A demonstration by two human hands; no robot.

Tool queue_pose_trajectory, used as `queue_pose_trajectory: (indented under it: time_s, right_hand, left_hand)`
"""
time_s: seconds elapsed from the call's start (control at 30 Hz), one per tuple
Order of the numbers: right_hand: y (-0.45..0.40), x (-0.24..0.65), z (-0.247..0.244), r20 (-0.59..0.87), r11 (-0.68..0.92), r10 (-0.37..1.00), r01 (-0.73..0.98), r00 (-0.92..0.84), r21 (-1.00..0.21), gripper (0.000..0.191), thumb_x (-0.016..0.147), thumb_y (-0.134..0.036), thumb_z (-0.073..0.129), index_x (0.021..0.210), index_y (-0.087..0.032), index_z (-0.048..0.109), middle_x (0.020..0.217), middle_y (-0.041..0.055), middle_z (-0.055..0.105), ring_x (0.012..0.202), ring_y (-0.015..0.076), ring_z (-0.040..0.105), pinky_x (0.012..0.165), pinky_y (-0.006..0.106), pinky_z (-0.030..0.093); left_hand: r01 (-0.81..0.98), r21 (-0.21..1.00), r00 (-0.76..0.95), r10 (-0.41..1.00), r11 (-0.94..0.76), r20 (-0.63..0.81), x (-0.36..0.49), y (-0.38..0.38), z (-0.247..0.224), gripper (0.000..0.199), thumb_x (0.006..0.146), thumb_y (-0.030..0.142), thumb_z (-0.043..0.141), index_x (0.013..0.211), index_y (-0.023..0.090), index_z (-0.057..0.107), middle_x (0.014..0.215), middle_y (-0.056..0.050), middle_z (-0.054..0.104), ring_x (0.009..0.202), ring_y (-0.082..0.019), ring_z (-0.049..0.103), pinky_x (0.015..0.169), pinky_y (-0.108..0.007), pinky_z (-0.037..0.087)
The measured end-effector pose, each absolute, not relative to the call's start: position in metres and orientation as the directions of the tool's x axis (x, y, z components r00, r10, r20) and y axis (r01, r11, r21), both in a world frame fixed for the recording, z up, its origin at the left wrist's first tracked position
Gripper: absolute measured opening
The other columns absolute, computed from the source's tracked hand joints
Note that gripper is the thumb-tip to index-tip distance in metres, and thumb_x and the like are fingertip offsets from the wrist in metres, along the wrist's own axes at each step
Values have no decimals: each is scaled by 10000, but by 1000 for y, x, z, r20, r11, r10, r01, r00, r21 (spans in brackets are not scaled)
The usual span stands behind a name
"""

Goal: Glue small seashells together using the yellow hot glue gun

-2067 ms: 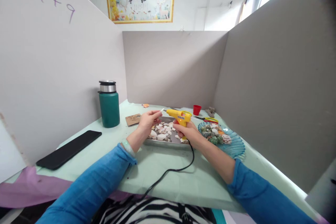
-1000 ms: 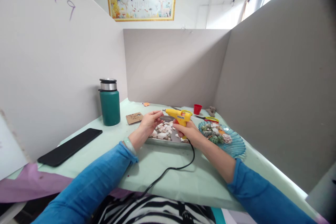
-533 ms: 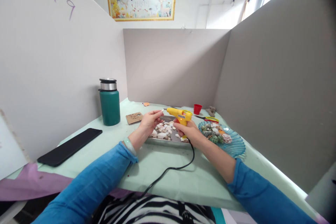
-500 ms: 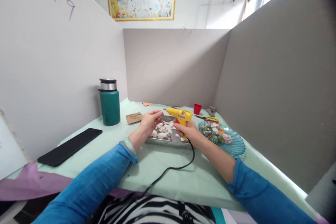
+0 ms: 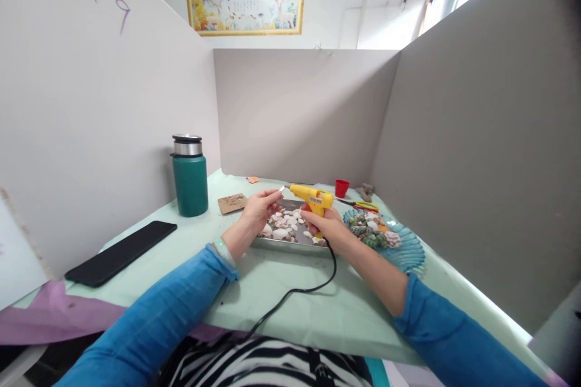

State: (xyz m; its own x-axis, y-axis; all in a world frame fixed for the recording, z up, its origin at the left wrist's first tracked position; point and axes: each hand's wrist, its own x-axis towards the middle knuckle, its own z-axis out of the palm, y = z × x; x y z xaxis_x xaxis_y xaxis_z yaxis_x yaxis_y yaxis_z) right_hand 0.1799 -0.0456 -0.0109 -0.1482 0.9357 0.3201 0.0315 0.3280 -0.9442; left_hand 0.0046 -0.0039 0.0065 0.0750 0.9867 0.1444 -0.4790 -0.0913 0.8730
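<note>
A yellow glue gun [image 5: 312, 195] with a black cord is gripped in my right hand [image 5: 327, 227], its nozzle pointing left. My left hand [image 5: 262, 208] pinches a small white piece [image 5: 282, 188] between thumb and fingertips, close to the nozzle. Whether piece and nozzle touch is too small to tell. Beneath both hands lies a metal tray [image 5: 295, 247] holding many white and pinkish shells [image 5: 282, 225], partly hidden by the hands.
Left are a green bottle [image 5: 189, 184], a black phone-like slab [image 5: 121, 253] and a brown card [image 5: 232, 203]. Right are a blue glass plate [image 5: 411, 251] of shells and stones, scissors [image 5: 363, 205] and a red cup [image 5: 342, 188]. Grey partitions enclose the table; the cord crosses its front.
The glue gun has shifted very slightly right, and a small gap shows between its nozzle and the white piece. More of the white piece is visible. My left hand has barely moved.
</note>
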Motion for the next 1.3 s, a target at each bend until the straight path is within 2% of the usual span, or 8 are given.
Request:
queue_pose_trajectory:
  time_s: [0.1,0.3,0.5,0.8,1.0,1.3]
  right_hand:
    - [-44,181,-12,337,338,925,-24,-177,-941,287,692,-387,640,862,-173,551,501,-76,424,414,60,346,424,208,294]
    - [-44,182,-15,340,357,919,55,-198,-933,285,716,-410,627,865,-177,556,497,-72,430,425,66,352,437,212,300]
    - [-45,181,-13,347,366,914,55,-210,-929,279,723,-403,620,869,-177,548,498,-71,424,429,70,354,435,215,303]
    - [-44,181,-13,345,345,923,-32,-173,-938,271,709,-374,630,867,-174,538,518,-73,424,422,59,347,424,210,285]
    - [-44,182,-14,354,368,916,40,-190,-929,273,724,-401,619,870,-178,556,493,-72,424,427,68,347,435,214,291]
    - [-44,181,-14,354,367,918,49,-177,-929,272,713,-404,627,860,-185,561,481,-73,425,422,71,353,435,215,303]
  left_hand:
    - [-473,876,71,986,-98,148,5,-5,7,154,650,122,734,771,91,645,694,-36,613,496,-47,498,539,-201,468]
    - [-470,874,73,982,-119,173,4,-2,5,165,649,129,739,782,92,649,672,-30,604,493,-50,501,544,-207,474]
    - [-476,870,80,978,-130,190,3,-1,4,165,649,132,742,783,98,652,650,-22,595,485,-48,502,528,-199,469]
    - [-478,871,90,980,-112,175,4,-2,4,180,644,149,751,785,99,652,705,-35,618,487,-41,504,534,-197,480]
    - [-486,867,98,979,-108,177,4,-2,5,181,640,151,757,775,101,647,658,-19,595,475,-40,492,522,-198,470]
    - [-498,860,106,976,-115,192,3,2,3,161,656,136,738,783,102,646,645,-10,590,481,-44,491,537,-202,476]
